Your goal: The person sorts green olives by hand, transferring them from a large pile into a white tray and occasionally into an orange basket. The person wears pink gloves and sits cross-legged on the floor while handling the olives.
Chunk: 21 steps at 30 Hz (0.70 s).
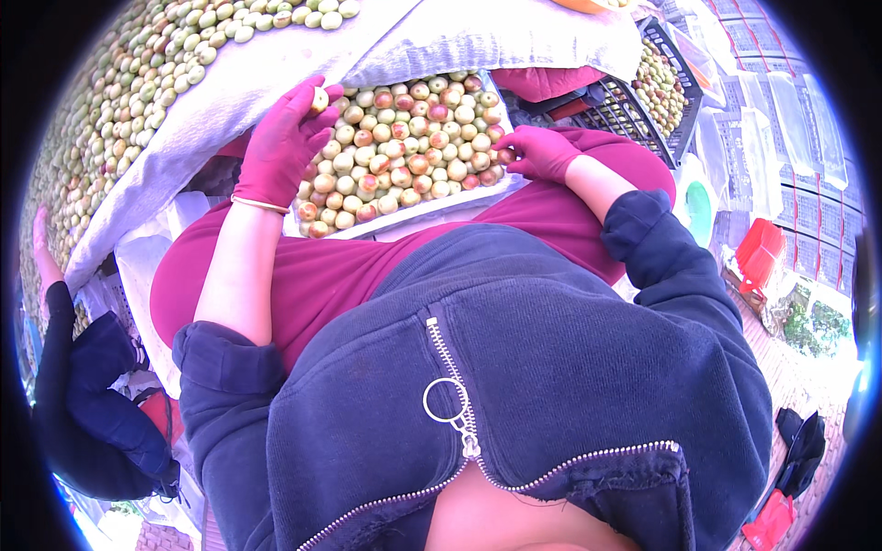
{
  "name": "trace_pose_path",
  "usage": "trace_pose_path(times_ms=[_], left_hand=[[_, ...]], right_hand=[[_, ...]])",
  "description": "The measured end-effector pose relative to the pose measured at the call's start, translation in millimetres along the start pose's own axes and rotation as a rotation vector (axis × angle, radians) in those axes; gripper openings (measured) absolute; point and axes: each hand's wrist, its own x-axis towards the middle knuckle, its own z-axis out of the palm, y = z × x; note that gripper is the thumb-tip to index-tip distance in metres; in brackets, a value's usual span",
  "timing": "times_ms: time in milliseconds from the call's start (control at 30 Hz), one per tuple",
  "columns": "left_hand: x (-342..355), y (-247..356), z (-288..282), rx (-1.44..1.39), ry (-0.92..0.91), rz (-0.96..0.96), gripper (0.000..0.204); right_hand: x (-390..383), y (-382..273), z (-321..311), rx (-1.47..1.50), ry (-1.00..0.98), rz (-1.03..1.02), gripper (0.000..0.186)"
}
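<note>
A shallow white tray (pixel 432 217) full of round green and reddish-brown jujubes (pixel 404 151) sits at my lap, between my knees. My left hand (pixel 283 142), in a dark pink glove, is over the tray's left side, its fingers closed on a single jujube (pixel 320 99). At the tray's right edge is my right hand (pixel 544 153), gloved in the same colour. Its thumb and fingers pinch at a reddish jujube (pixel 505 156), partly covered by the fingertips.
A large heap of jujubes (pixel 119 110) lies on white cloth (pixel 220 92) to the left and far side. At far right stands a black crate (pixel 687 96) of jujubes, with a green basin (pixel 698 211) and red bag (pixel 761 257) nearer. Another person's hand (pixel 41 230) touches the heap at far left.
</note>
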Motion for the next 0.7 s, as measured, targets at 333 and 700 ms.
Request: trace_pose_path(times_ms=[333,700], left_hand=[[7.6,-2.5,-8.6,0.003,0.035,-0.004,0.042],[0.4,-3.3,-9.1,-0.344,-0.208,0.107,0.042]], right_hand=[[4.4,8.1,21.6,-0.060,-0.107,0.026,0.028],[9.0,-8.8,7.1,-0.166,-0.135,0.049,0.032]])
